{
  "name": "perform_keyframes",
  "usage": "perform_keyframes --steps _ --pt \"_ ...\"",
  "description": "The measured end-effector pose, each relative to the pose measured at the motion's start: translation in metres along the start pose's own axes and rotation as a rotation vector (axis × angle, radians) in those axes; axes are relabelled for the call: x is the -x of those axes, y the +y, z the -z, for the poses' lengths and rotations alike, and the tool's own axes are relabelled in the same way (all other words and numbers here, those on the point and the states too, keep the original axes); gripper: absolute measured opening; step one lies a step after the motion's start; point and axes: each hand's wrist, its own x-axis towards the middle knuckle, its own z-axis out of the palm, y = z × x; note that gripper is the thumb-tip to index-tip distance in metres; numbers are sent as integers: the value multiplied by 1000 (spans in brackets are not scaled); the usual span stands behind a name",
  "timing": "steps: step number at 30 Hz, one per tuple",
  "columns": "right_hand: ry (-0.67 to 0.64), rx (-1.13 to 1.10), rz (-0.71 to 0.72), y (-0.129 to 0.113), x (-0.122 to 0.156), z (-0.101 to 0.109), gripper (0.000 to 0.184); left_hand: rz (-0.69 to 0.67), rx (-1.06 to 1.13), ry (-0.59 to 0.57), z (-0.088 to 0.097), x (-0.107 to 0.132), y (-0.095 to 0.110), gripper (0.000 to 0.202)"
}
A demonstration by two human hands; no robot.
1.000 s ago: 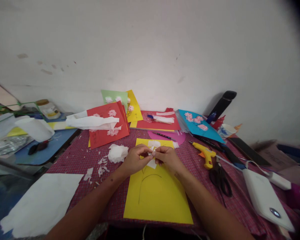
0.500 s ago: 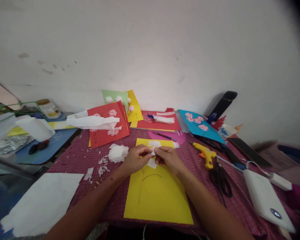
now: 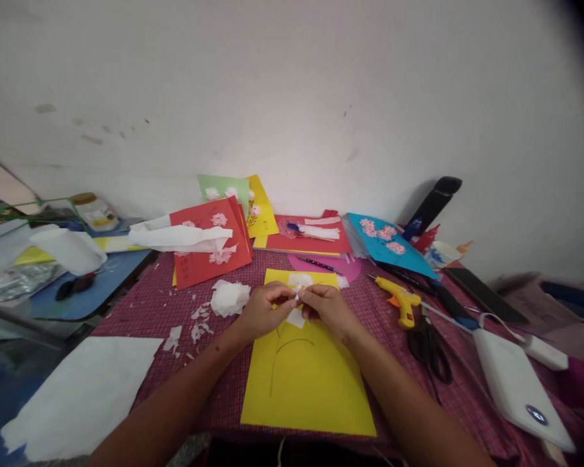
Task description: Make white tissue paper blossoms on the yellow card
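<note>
Over the upper part of a yellow paper sheet (image 3: 316, 383), my left hand (image 3: 268, 310) and my right hand (image 3: 329, 310) meet fingertip to fingertip. Both are closed, pinching a small piece of white tissue paper (image 3: 298, 292) between them. Flat white paper pieces (image 3: 296, 318) lie on the sheet below and behind the fingers. Dark drawn lines, one of them curved, mark the yellow sheet. Left of my left hand sits a pile of white tissue paper (image 3: 230, 298), with torn scraps (image 3: 202, 331) beside it.
A yellow glue gun (image 3: 399, 300) and black scissors (image 3: 431, 353) lie to the right, near a white power bank (image 3: 520, 383). Behind are a red flower card (image 3: 209, 272), a blue card (image 3: 394, 237) and a pen (image 3: 318, 264). A large white sheet (image 3: 87, 395) lies front left.
The white tissue piece between my fingertips looks smaller and more tightly pinched or twisted. My hands have stayed in nearly the same place.
</note>
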Motion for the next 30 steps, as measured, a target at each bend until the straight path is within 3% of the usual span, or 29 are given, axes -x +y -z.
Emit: perform_keyframes --steps 16,25,30 --pt "9 41 9 -3 1 -3 34 18 -4 -17 -1 0 -1 16" --pt "-22 59 57 -2 3 -1 19 25 -49 -13 0 1 -3 14" --pt "30 135 68 -2 2 -2 20 4 -55 -5 -2 1 -3 15"
